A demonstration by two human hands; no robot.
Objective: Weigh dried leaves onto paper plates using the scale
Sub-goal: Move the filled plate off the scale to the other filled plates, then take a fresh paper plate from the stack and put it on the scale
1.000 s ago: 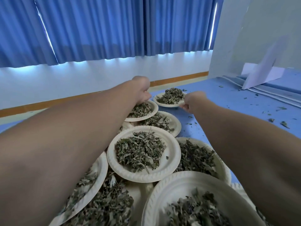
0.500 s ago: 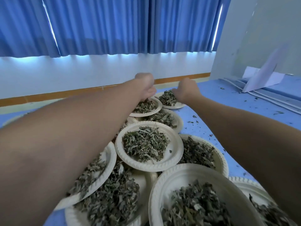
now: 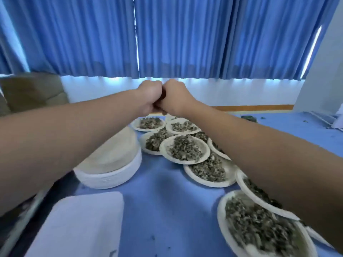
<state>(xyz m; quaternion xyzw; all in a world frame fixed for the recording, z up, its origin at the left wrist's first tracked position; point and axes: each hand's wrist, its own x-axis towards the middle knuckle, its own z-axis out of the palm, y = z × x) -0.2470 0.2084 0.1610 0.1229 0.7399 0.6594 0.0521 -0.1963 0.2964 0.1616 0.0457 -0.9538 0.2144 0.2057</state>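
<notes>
On the blue table cover [image 3: 163,197] nearest me, at my left, lies a pale flat slab [image 3: 79,223], too blurred to name. Beyond it stands a stack of empty paper plates [image 3: 111,175]. To the right, filled plates [image 3: 220,210] overlap in a run from my right forearm towards the far edge, each heaped with dried leaves [image 3: 185,150]. Past and above the farthest of them, my left hand [image 3: 148,97] and right hand [image 3: 175,98] are raised, curled into fists and pressed knuckle to knuckle; something dark shows between them, and I cannot tell whether either holds leaves. Behind stand a white wall [image 3: 232,91] and blue curtains [image 3: 185,38].
</notes>
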